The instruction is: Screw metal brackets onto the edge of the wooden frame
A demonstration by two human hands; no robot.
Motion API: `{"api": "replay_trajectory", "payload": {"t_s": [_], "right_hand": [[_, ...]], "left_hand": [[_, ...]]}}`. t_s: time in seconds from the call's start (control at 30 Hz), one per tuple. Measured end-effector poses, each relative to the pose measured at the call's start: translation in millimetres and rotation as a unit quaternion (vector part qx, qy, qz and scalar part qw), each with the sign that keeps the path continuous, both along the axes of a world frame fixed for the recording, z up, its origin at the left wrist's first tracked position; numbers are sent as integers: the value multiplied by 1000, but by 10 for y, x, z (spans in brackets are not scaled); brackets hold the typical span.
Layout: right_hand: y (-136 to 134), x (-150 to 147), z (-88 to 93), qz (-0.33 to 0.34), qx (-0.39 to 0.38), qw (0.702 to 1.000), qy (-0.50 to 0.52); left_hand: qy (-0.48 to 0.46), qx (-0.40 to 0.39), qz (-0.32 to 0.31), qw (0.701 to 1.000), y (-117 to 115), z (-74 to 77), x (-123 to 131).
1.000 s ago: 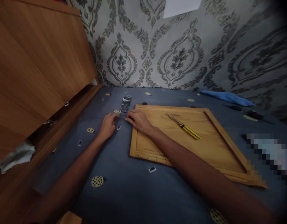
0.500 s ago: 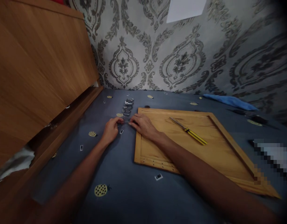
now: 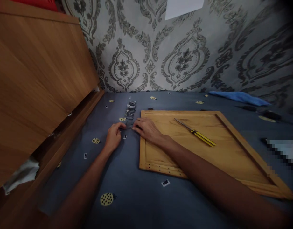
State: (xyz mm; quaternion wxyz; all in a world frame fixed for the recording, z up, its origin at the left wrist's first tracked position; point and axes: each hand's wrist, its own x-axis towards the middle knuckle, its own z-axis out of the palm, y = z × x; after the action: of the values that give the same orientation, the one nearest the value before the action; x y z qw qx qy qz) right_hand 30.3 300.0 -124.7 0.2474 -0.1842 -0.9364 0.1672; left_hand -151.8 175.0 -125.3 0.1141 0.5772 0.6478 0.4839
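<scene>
On the blue patterned cloth, my left hand (image 3: 114, 136) is closed, thumb and forefinger pinched at one side of a small metal piece (image 3: 129, 126). My right hand (image 3: 148, 129) closes its fingertips on the other side of that piece, its wrist over the left edge of a wooden cabinet door (image 3: 158, 149). The piece is partly hidden and too small to make out fully. Just beyond the fingers, several metal fittings (image 3: 130, 110) with looped ends lie in a row. A yellow-and-black screwdriver (image 3: 201, 136) rests on the door panel.
A wooden cabinet (image 3: 46, 73) stands along the left, with crumpled white material (image 3: 23, 173) in its lower gap. The patterned wall (image 3: 149, 54) rises behind. At the far right lie a blue cloth (image 3: 241, 98), a dark tool (image 3: 268, 114) and a blurred flat object (image 3: 283, 152).
Both hands stay close together around the small metal piece, with only slight finger movement. The view has shifted a little, so the door and screwdriver appear slightly farther right.
</scene>
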Motion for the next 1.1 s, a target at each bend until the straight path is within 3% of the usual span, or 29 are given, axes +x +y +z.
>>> {"api": "replay_trajectory", "payload": {"t_s": [0.43,0.63,0.87,1.1], "right_hand": [[-17,3,87,-22,-126,990,63],[-285,-29,241,-11,-196,972,132],[-756,322,405,-8,-299,933,199],[-1017,742,483,-18,-380,900,214]], "left_hand": [[53,18,7,998,-76,96,101],[98,34,10,995,-144,192,206],[129,47,-42,990,-254,286,385],[151,54,-107,981,-399,331,700]]}}
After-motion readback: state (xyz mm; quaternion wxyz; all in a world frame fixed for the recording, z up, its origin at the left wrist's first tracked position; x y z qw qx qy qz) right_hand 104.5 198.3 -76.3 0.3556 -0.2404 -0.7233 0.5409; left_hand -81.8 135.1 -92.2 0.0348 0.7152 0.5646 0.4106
